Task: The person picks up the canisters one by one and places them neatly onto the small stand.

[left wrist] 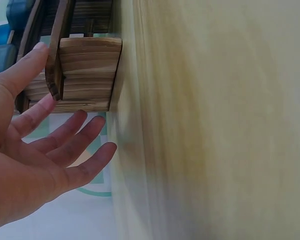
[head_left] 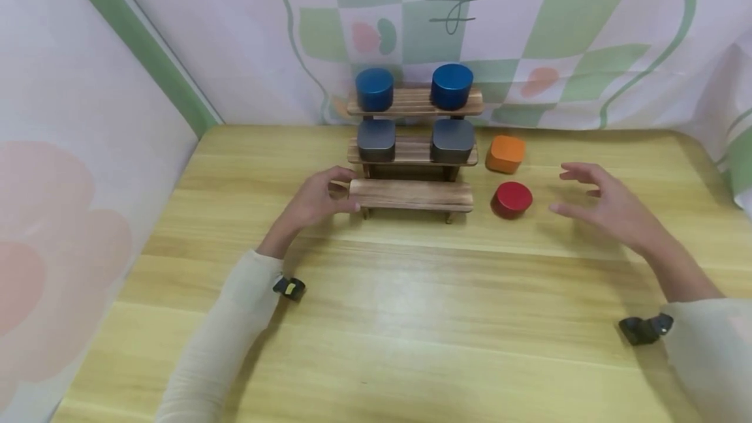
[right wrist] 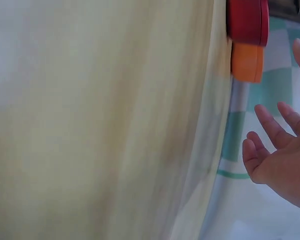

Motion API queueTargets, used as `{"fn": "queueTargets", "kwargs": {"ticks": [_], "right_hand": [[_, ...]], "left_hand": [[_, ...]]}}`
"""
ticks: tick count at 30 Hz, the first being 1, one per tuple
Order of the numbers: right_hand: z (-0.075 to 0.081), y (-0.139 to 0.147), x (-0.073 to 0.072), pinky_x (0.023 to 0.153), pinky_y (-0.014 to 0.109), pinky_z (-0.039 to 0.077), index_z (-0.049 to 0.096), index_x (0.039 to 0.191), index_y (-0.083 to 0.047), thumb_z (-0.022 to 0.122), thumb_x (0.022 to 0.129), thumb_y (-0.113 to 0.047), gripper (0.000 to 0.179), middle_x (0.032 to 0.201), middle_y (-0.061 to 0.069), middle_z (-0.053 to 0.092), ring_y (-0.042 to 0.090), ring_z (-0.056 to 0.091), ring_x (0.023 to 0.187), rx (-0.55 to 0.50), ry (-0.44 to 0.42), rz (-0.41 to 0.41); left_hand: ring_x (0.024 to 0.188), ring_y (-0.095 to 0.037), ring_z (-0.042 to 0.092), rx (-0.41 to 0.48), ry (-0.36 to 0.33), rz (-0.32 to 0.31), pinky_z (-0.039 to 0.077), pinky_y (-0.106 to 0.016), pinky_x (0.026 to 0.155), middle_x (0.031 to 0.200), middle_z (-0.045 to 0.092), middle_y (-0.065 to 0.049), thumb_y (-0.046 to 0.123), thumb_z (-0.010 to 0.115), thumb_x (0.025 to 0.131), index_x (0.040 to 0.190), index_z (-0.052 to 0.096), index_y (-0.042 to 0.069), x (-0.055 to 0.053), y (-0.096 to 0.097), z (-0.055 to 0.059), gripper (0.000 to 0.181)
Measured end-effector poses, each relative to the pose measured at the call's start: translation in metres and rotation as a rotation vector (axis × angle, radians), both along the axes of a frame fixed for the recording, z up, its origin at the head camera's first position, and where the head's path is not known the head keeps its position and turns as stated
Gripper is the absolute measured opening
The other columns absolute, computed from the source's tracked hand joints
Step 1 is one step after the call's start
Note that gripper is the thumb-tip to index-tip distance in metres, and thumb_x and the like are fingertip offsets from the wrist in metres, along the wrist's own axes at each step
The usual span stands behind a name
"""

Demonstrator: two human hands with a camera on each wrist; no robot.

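My left hand (head_left: 317, 198) is at the left end of a wooden three-step display stand (head_left: 411, 194), thumb by the front corner of the lowest step and index finger by the back. In the left wrist view the other fingers (left wrist: 87, 172) are spread beside the stand. On the top step sit two round blue containers (head_left: 375, 90); the middle step bears two dark grey squarish ones (head_left: 452, 141). Nothing stands on the lowest step. To the right, my right hand (head_left: 613, 211) hovers with fingers apart, holding nothing, near a round red container (head_left: 512, 200) and an orange squarish one (head_left: 505, 154).
The stand and the loose containers are on a light wooden table (head_left: 388, 318). Behind it hangs a checked green and white cloth (head_left: 505, 25). A pale panel with a green strip (head_left: 141, 44) borders the left side.
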State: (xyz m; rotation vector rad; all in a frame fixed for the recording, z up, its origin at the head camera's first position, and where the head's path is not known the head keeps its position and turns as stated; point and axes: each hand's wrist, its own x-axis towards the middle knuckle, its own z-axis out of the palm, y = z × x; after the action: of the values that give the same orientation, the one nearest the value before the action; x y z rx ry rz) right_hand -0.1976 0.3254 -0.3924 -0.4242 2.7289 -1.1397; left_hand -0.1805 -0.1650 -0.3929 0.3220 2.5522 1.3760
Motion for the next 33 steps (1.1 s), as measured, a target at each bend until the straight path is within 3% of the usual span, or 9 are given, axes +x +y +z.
{"fn": "queueTargets", "kwargs": {"ticks": [2, 6, 8, 10, 15, 21, 33], "right_hand": [[0.000, 0.003, -0.006, 0.108, 0.032, 0.031, 0.031, 0.153, 0.000, 0.072, 0.094, -0.023, 0.075, 0.144, 0.025, 0.043, 0.046, 0.033, 0.133, 0.002, -0.007, -0.017], [-0.001, 0.006, -0.018, 0.111, 0.046, 0.031, 0.029, 0.154, 0.001, 0.068, 0.097, -0.026, 0.074, 0.144, 0.027, 0.042, 0.047, 0.032, 0.134, 0.003, -0.042, -0.036], [-0.001, 0.005, -0.023, 0.110, 0.059, 0.028, 0.027, 0.154, 0.001, 0.068, 0.097, -0.026, 0.075, 0.146, 0.028, 0.040, 0.048, 0.030, 0.135, -0.005, -0.062, -0.028], [-0.002, 0.005, -0.025, 0.110, 0.058, 0.029, 0.027, 0.154, 0.000, 0.068, 0.097, -0.026, 0.075, 0.147, 0.027, 0.039, 0.047, 0.030, 0.136, -0.002, -0.082, -0.021], [-0.007, 0.001, -0.021, 0.111, 0.053, 0.031, 0.032, 0.152, -0.002, 0.073, 0.093, -0.015, 0.073, 0.145, 0.022, 0.044, 0.043, 0.034, 0.135, -0.002, -0.098, 0.050], [-0.009, -0.011, -0.016, 0.106, 0.071, 0.024, 0.039, 0.148, -0.001, 0.079, 0.083, -0.003, 0.076, 0.140, 0.024, 0.049, 0.045, 0.038, 0.132, -0.053, -0.070, 0.146], [-0.005, -0.033, -0.012, 0.106, 0.070, 0.027, 0.041, 0.146, 0.001, 0.085, 0.079, -0.009, 0.081, 0.142, 0.026, 0.048, 0.044, 0.040, 0.133, -0.036, -0.102, 0.187]], "left_hand": [[0.118, -0.036, 0.059, -0.006, 0.001, -0.004, 0.052, -0.042, 0.096, 0.138, 0.054, -0.015, 0.013, 0.081, 0.085, 0.138, 0.054, 0.002, 0.001, 0.000, 0.000, 0.060], [0.118, -0.036, 0.058, 0.007, -0.001, -0.004, 0.052, -0.042, 0.096, 0.138, 0.055, -0.015, 0.012, 0.081, 0.085, 0.137, 0.055, 0.003, 0.002, 0.000, -0.003, 0.059], [0.118, -0.036, 0.058, 0.013, -0.002, -0.005, 0.051, -0.042, 0.097, 0.137, 0.055, -0.015, 0.012, 0.081, 0.085, 0.137, 0.055, 0.002, 0.002, -0.001, -0.004, 0.058], [0.118, -0.037, 0.058, 0.021, -0.002, -0.006, 0.051, -0.042, 0.097, 0.137, 0.055, -0.015, 0.011, 0.081, 0.086, 0.136, 0.055, 0.002, 0.003, 0.000, -0.004, 0.057], [0.118, -0.036, 0.058, 0.026, 0.002, -0.010, 0.052, -0.042, 0.096, 0.138, 0.055, -0.015, 0.011, 0.080, 0.087, 0.137, 0.056, 0.003, 0.003, 0.001, -0.004, 0.056], [0.118, -0.037, 0.058, 0.026, 0.004, 0.003, 0.052, -0.042, 0.096, 0.137, 0.055, -0.015, 0.009, 0.080, 0.086, 0.137, 0.055, 0.003, 0.001, -0.002, -0.004, 0.057], [0.117, -0.037, 0.059, 0.034, 0.015, -0.007, 0.052, -0.041, 0.096, 0.134, 0.057, -0.017, 0.007, 0.079, 0.087, 0.135, 0.056, 0.001, 0.002, 0.000, -0.004, 0.054]]}}
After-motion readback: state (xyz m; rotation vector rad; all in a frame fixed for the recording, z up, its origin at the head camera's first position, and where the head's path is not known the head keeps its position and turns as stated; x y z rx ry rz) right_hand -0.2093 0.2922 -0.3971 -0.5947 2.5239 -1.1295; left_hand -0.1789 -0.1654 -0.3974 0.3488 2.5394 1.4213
